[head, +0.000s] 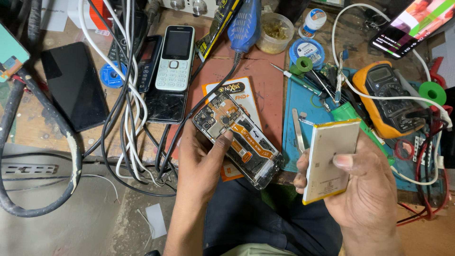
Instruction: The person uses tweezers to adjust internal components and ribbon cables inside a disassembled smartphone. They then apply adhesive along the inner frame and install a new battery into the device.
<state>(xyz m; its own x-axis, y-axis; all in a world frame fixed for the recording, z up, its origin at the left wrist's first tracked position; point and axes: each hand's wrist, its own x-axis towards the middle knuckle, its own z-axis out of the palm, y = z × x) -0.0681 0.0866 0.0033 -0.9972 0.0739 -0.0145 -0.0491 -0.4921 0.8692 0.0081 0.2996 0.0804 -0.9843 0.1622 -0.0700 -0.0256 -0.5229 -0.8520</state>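
Hands work near the bench's front edge. The left hand (201, 163) grips an opened phone (238, 138), back cover off, thumb pressed on its frame. Just right of it, the right hand (360, 182) closes around a flat silver battery (330, 159), tilted upright. An orange multimeter (388, 99) lies farther right.

The lower part of the opened phone (239, 137) is covered by the left hand (201, 166), and the fingers of the right hand (365, 185) are hidden behind the flat battery (330, 159). A lit phone (411, 26) is cut off by the top right corner. A teal screen (12, 54) is cut by the left edge. Much of the tabletop (28, 128) is hidden under cables (125, 99).
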